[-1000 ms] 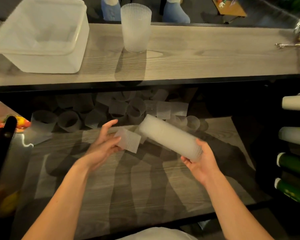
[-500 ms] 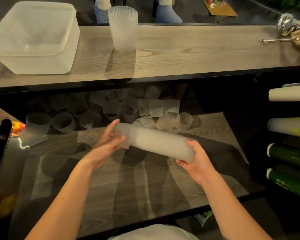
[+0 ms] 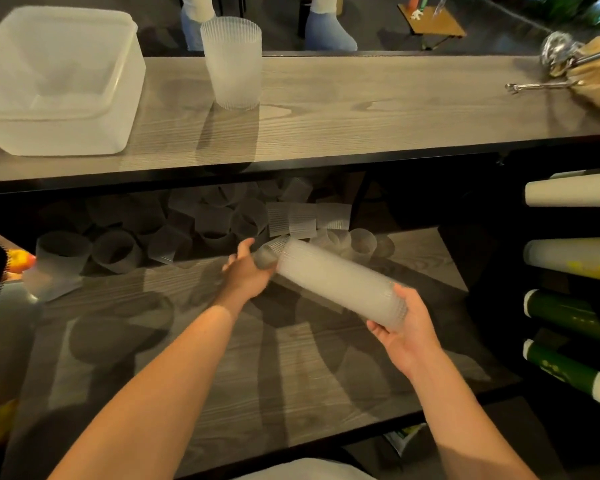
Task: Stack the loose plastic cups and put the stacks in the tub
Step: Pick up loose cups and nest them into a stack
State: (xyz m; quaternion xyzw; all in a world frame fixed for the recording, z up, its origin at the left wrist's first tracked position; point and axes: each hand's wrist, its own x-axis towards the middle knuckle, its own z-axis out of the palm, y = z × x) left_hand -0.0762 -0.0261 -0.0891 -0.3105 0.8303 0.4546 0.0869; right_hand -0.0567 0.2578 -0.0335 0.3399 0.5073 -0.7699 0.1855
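The right hand [image 3: 407, 332] grips the near end of a long stack of cups [image 3: 336, 280], fingers curled under it, holding it tilted above the lower shelf [image 3: 257, 375] with its far end pointing toward 11 o'clock. At that far end the left hand [image 3: 246, 275] curls around a single cup [image 3: 266, 258] just beside the stack's tip; whether that cup is already seated on the stack is hard to tell through the blur. More loose cups [image 3: 201, 223] lie scattered at the back of the lower shelf, at 12 o'clock from the hands, some upright, some on their sides. On the tabletop [image 3: 378, 109] above, the tub [image 3: 54, 81] sits at 10 o'clock, and a short upright stack [image 3: 232, 62] stands just to its right.
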